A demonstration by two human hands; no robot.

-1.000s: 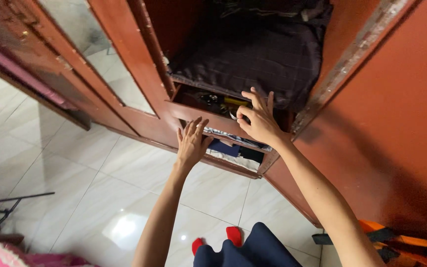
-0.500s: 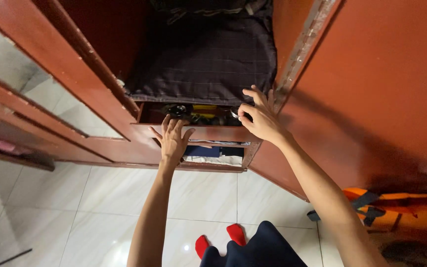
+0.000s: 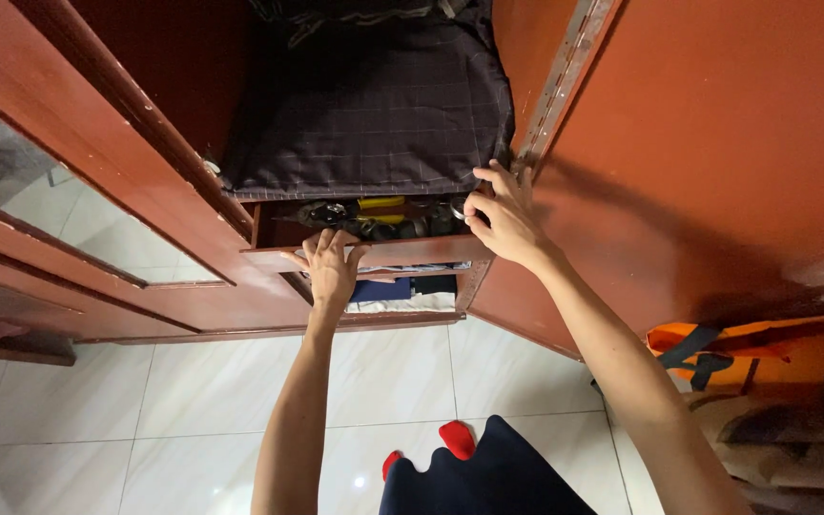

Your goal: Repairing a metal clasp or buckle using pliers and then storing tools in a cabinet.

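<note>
The wooden drawer of the red-brown wardrobe stands part-way out, its front panel a little proud of the frame, so the opening is made but shallow: only a narrow strip of the inside shows. In that strip lies a jumble of hand tools, dark metal pieces with a yellow-handled one among them, all still inside the drawer and none lifted out. The left hand rests on the near face of the drawer front, fingers loosely spread and curled over its top edge, holding the panel rather than any tool. The right hand is at the drawer's right end, beside the door hinge; its fingers are narrowly gathered, thumb and forefinger pinched close at a small shiny thing by the drawer's corner, though whether they actually grip it cannot be told. As a judgement, the drawer is open enough to reach into, and the picking or sorting of its contents is what remains. Just above the drawer a folded dark checked cloth fills the shelf and overhangs its edge. Below the drawer, folded clothes in blue and white sit in a lower compartment. To the left a mirrored door stands open; near the bottom are white floor tiles, and at the right an orange bag.
</note>
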